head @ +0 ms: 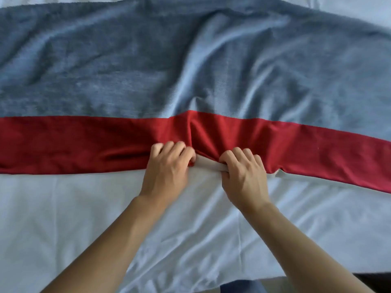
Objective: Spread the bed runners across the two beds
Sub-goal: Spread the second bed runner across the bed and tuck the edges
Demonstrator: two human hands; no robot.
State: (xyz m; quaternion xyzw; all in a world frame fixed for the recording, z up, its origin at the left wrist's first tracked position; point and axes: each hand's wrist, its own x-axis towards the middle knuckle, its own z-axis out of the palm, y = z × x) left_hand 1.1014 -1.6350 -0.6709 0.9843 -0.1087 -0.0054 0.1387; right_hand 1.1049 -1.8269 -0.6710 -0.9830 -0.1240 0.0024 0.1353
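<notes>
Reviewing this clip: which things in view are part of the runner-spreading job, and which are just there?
In the job:
- bed runner, grey-blue with a red band, lying rumpled across the bed
- left hand and right hand, both gripping the runner's near edge
- white bed sheet under the runner

Just there:
- blue cloth at the bottom edge, too cropped to identify

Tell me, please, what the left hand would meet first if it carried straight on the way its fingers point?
The left hand would likely run onto the red band of the bed runner it grips, then the blue-grey part beyond.
</notes>
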